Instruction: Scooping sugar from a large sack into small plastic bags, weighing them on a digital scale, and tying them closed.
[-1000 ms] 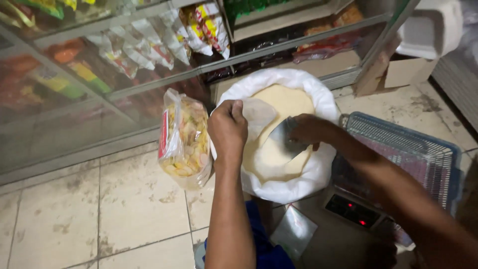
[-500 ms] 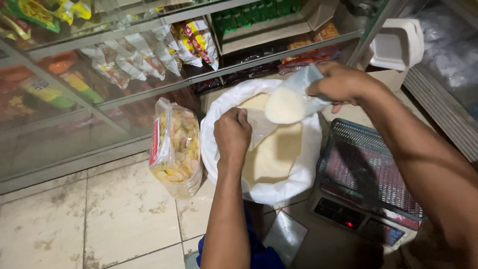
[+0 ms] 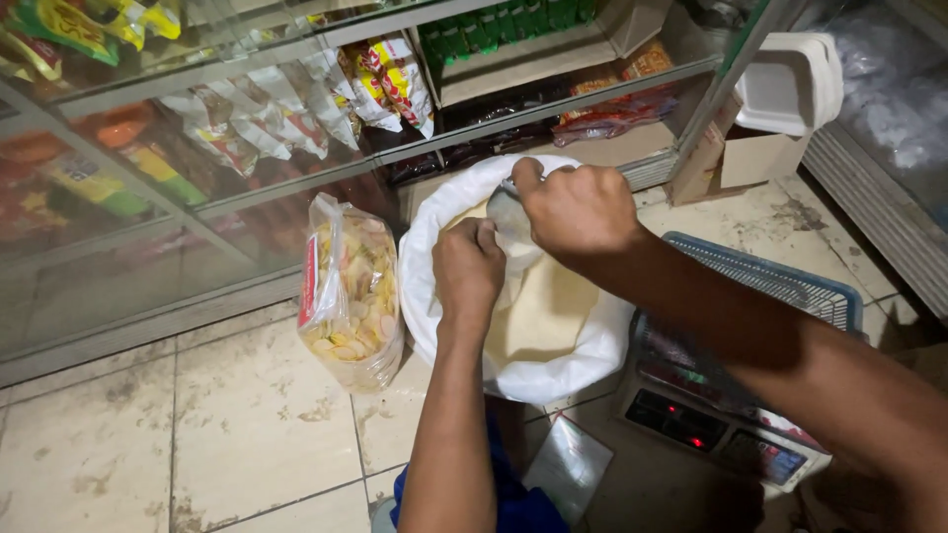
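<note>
- Landmark: white sack (image 3: 434, 326) of pale grain on the tiled floor (image 3: 197, 424)
- Left hand (image 3: 468, 265) is closed, pinching a thin clear bag (image 3: 513, 229) over the sack mouth
- Right hand (image 3: 578, 209) is clenched around a scoop (image 3: 504, 202) at the sack's far rim
- Risk: a slipping bag mouth would likely spill grain
- Chip bag (image 3: 351, 296) touches the sack's left side; scale (image 3: 731, 395) crowds its right
- Open floor lies left of the sack

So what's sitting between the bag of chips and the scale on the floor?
In the head view, the open white sack of pale powder stands between the chip bag and the scale, with both hands over it.
</note>
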